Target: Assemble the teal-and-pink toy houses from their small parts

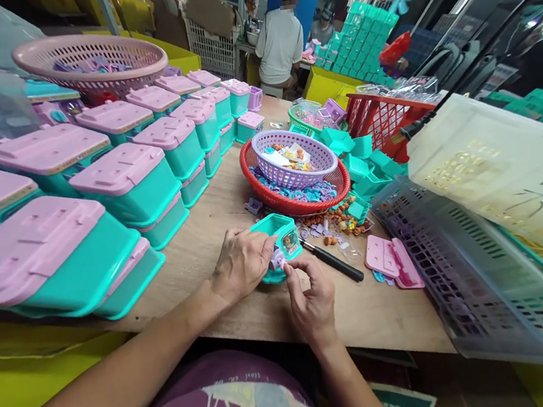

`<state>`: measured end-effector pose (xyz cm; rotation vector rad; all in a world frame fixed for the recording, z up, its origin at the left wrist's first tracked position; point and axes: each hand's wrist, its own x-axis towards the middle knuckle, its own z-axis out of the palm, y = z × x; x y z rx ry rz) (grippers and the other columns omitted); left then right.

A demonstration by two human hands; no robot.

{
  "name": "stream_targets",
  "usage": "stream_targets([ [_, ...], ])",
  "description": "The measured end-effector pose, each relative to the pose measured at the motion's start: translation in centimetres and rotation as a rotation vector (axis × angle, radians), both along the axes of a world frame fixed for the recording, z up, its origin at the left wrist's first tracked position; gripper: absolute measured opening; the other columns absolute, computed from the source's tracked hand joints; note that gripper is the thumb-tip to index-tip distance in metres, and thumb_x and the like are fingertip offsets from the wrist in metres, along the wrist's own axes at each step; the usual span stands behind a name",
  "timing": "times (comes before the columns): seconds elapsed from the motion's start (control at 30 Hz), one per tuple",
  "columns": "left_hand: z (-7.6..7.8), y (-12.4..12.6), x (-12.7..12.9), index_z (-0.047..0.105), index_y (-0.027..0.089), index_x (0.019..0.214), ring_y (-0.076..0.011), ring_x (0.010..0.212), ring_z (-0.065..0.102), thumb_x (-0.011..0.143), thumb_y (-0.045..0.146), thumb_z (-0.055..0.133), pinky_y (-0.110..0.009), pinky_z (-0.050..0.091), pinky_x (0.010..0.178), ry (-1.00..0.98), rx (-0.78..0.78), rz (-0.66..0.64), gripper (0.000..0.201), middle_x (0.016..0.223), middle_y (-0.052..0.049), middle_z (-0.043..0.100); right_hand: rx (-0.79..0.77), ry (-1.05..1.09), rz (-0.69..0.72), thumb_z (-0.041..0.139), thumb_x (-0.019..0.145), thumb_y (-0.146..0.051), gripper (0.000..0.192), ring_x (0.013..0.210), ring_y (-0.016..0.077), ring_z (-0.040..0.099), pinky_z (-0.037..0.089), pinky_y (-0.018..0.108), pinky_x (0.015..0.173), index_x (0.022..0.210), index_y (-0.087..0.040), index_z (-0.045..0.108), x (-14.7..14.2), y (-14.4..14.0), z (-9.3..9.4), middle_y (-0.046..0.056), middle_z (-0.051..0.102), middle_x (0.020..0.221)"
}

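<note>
A teal plastic box [274,224] without a lid sits on the wooden table in front of me, with a small picture label on one wall. My left hand [243,261] is wrapped over its near left side and grips it. Fingers pinched, my right hand [313,292] holds a small purple plastic part [276,259] against the near side of the box. Just right of the box lies a black-handled tool [334,260]. Farther right is an opened pink lid [393,262].
Stacked teal boxes with pink lids [117,168] fill the left. Behind the work stand a red basket [299,203] of small parts and a purple basket [298,175]. Clear and white crates [498,165] border the right edge. A person [279,44] sits farther back.
</note>
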<state>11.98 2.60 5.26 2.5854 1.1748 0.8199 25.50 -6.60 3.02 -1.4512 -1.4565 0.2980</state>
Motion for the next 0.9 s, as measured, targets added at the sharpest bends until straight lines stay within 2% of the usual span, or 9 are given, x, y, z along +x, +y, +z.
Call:
stream_targets([
  [0.4, 0.3, -0.5, 0.4, 0.063, 0.016, 0.074, -0.0211, 0.071, 0.063, 0.101, 0.027, 0.037, -0.042, 0.039, 0.075, -0.001, -0.008, 0.048, 0.039, 0.072, -0.006, 0.070, 0.022, -0.018, -0.115, 0.053, 0.094, -0.024, 0.009, 0.078, 0.0181, 0.061, 0.050, 0.032, 0.072, 0.092, -0.022, 0.061, -0.1, 0.1, -1.9, 0.004, 0.063, 0.084],
  [0.7, 0.1, -0.6, 0.8, 0.063, 0.017, 0.077, -0.0229, 0.074, 0.064, 0.102, 0.028, 0.033, -0.044, 0.039, 0.077, 0.018, -0.044, 0.068, 0.040, 0.072, -0.007, 0.069, 0.075, -0.116, -0.113, 0.052, 0.093, -0.020, 0.010, 0.081, 0.0196, 0.063, 0.052, 0.036, 0.074, 0.098, -0.024, 0.060, 0.0, 0.2, -2.3, 0.004, 0.064, 0.087],
  [0.9, 0.4, -0.9, 0.4, 0.061, 0.018, 0.082, -0.0262, 0.076, 0.064, 0.102, 0.025, 0.030, -0.046, 0.039, 0.076, 0.057, -0.009, 0.027, 0.038, 0.075, -0.008, 0.069, 0.119, -0.212, -0.131, 0.055, 0.092, -0.022, 0.017, 0.082, 0.0222, 0.064, 0.054, 0.039, 0.074, 0.105, -0.034, 0.057, 0.1, 0.0, -2.1, 0.003, 0.065, 0.091],
])
